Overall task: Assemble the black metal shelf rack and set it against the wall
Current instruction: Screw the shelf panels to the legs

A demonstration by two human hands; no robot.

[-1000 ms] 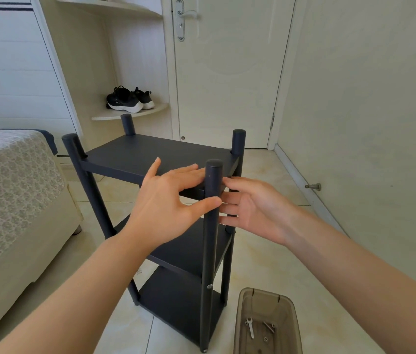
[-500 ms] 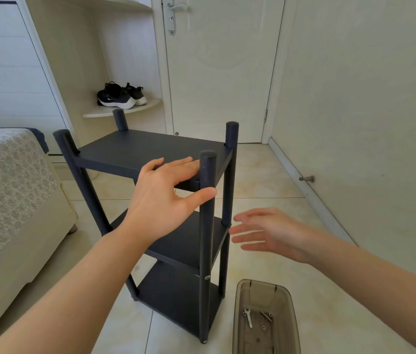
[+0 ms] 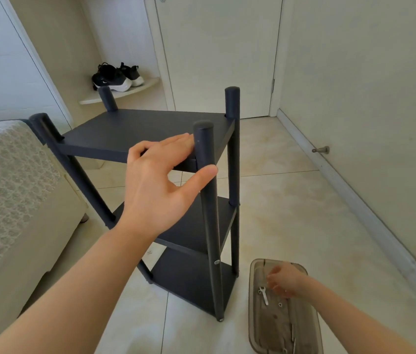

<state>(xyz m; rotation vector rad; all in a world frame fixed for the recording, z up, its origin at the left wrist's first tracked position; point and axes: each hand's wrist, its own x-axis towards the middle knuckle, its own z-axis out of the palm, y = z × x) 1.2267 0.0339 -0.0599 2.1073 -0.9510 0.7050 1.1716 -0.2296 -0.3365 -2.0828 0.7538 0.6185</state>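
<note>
The black metal shelf rack (image 3: 135,134) stands upright on the tiled floor (image 3: 278,200) with three shelves fitted, its top shelf directly under the left hand (image 3: 160,185); it is well apart from the wall (image 3: 368,98) beyond the right hand's side, so setting it there is not yet done. The left fingers lie straight and flat on the top shelf, their tips just beside the near corner post (image 3: 208,200); the thumb presses the post's front below them; nothing is clenched, and I judge this a bracing touch to steady the rack. The right hand (image 3: 284,281) hangs low inside the smoky plastic parts tray (image 3: 252,297), fingers blurred and bent downward; whether they pinch anything I cannot tell; a small wrench (image 3: 263,295) lies just below the fingertips; probably hardware is being fetched for tightening.
</note>
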